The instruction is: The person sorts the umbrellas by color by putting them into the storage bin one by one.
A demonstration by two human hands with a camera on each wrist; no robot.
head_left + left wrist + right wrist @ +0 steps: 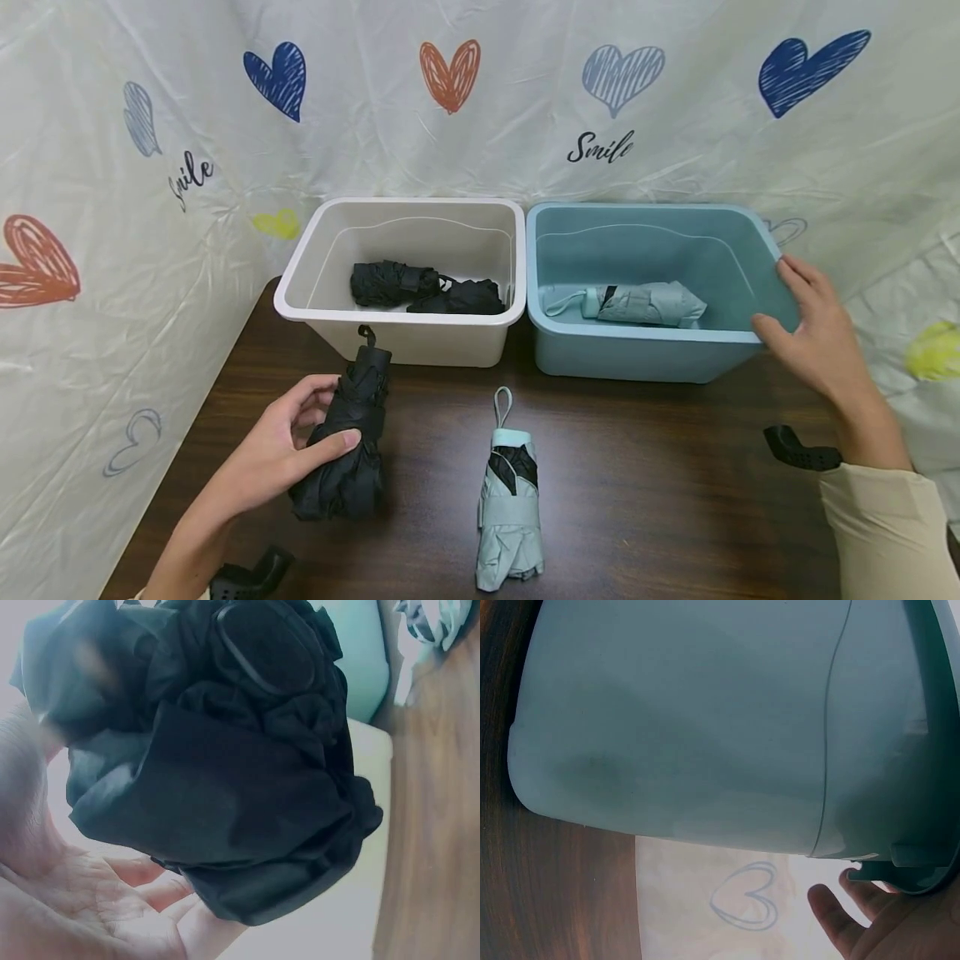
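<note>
My left hand grips a folded black umbrella, thumb across its near side, wrist strap pointing toward the bins. In the left wrist view the bunched black fabric fills most of the picture, with the palm beneath. At the right front corner of a blue bin, my right hand holds the rim, thumb at the front edge and fingers on the side. The right wrist view shows fingers by the rim's lip. A folded light green umbrella lies on the table between the hands, loop facing the bins.
Left of the blue bin stands a beige bin with black folded umbrellas inside. One pale green umbrella lies in the blue bin. Behind both hangs a white sheet printed with hearts. The table is dark wood.
</note>
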